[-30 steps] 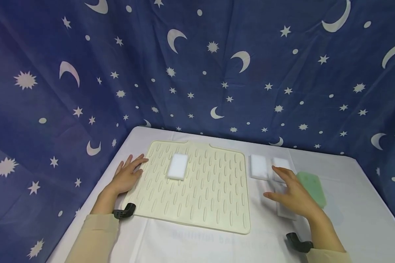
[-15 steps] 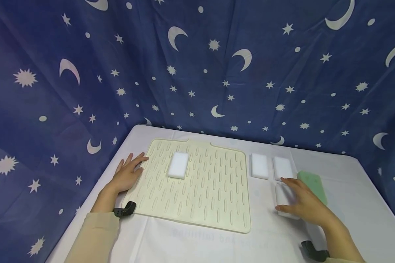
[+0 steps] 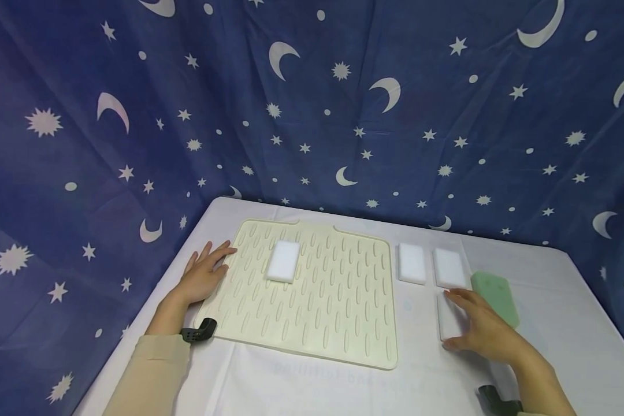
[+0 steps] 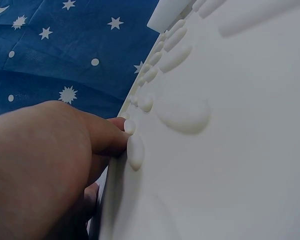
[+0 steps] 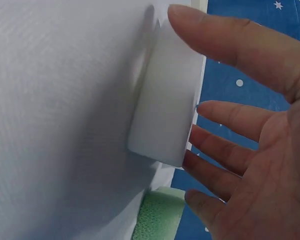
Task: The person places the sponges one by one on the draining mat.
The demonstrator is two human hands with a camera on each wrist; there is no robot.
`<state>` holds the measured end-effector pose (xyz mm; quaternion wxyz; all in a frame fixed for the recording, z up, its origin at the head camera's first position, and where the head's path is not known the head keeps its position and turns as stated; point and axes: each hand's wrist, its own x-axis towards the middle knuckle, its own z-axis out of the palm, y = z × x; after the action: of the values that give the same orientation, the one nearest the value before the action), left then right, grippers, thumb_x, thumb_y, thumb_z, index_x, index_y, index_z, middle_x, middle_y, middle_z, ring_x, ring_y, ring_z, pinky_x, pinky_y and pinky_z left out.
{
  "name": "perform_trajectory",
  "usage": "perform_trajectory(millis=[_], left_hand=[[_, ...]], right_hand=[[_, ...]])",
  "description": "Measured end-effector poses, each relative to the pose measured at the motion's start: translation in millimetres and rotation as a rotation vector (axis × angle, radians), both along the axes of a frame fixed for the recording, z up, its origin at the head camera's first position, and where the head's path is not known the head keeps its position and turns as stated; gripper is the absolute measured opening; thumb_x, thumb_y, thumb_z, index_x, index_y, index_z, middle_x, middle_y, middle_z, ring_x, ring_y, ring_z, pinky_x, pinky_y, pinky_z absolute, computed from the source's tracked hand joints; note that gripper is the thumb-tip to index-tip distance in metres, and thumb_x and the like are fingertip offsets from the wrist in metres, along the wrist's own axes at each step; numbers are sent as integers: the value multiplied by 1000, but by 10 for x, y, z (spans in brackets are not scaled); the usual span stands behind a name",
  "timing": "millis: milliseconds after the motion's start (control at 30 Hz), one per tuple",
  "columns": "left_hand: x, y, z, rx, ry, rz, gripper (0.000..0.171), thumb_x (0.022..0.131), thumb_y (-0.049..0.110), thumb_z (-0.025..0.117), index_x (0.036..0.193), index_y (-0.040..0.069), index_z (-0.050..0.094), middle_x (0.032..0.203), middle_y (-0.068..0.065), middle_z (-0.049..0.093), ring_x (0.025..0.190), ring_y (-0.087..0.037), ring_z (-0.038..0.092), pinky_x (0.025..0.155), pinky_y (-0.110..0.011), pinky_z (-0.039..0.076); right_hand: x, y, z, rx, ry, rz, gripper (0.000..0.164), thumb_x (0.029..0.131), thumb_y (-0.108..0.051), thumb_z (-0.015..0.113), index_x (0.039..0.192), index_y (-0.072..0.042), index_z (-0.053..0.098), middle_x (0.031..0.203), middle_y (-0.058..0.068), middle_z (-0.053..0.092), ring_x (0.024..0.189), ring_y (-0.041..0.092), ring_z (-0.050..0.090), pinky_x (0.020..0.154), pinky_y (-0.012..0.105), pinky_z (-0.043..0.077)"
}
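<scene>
A cream ridged silicone mat lies on the white table. My left hand rests at its left edge, fingers spread, fingertips right at the border; the left wrist view shows the fingers against the raised ridges. On the mat lies a white sponge. At the right, my right hand spans another white sponge, thumb by the near end and fingers by the far end. In the right wrist view this sponge lies between the thumb and the nearly straight fingers.
Two more white sponges lie in a row behind the right hand. Beside them is a green sponge, partly behind that hand. A blue curtain with moons and stars hangs along the table's back and left.
My right hand has moved right and nearer to me, from above the gap between the sponges down to the nearest white one. The left hand stays at the mat's edge.
</scene>
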<state>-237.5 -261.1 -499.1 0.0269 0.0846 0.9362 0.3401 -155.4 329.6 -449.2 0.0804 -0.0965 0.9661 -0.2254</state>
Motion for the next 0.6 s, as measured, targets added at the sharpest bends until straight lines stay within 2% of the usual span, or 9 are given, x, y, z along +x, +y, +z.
perform_trajectory(millis=[400, 600], left_hand=[[0, -1, 4, 5, -7, 3, 41, 102, 19, 45, 144, 21, 45, 161, -2, 24, 152, -33, -2, 120, -55, -11], [-16, -4, -7, 6, -8, 2, 41, 103, 19, 44, 144, 21, 45, 161, -2, 23, 152, -33, -3, 120, -55, -11]], right_hand=[[17, -38, -19, 21, -6, -3, 109, 58, -36, 90, 146, -2, 37, 151, 24, 29, 137, 50, 26, 104, 72, 29], [12, -67, -26, 32, -41, -41, 109, 60, -39, 89, 148, -4, 35, 152, 23, 28, 138, 50, 22, 103, 74, 27]])
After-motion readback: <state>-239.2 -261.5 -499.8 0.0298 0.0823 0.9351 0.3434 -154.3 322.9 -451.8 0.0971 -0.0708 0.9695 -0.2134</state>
